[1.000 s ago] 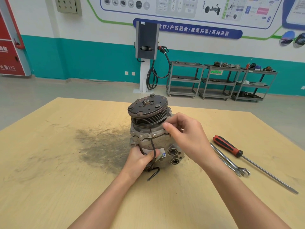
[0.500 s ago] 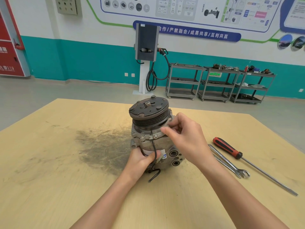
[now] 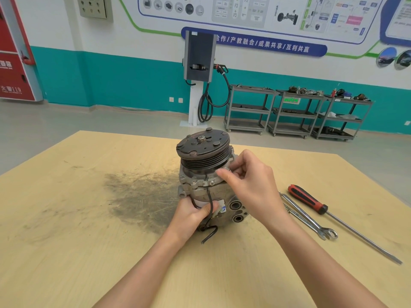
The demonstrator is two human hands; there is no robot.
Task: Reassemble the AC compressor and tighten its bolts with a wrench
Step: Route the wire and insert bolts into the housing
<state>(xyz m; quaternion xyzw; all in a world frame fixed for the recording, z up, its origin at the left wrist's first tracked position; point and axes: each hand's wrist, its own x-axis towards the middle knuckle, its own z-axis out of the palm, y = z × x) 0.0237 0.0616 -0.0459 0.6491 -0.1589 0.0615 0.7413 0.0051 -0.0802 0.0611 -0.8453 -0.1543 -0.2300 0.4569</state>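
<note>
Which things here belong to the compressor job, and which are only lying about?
For the job:
- AC compressor, held by both hands: left hand, right hand
- wrenches on the table

Lying about:
- red-handled screwdriver
- shelf carts behind
- wall charger

Two forearms enter from the bottom edge, both bare from the frame edge to the wrist; no sleeve or cuff lies on either. Left hand [image 3: 191,215] and right hand [image 3: 252,185]: gloveless, nails short and unpainted where they show. Neither wrist carries a watch or band, and the fingers that can be seen carry no visible ring, though part of each hand is hidden from the head camera.
</note>
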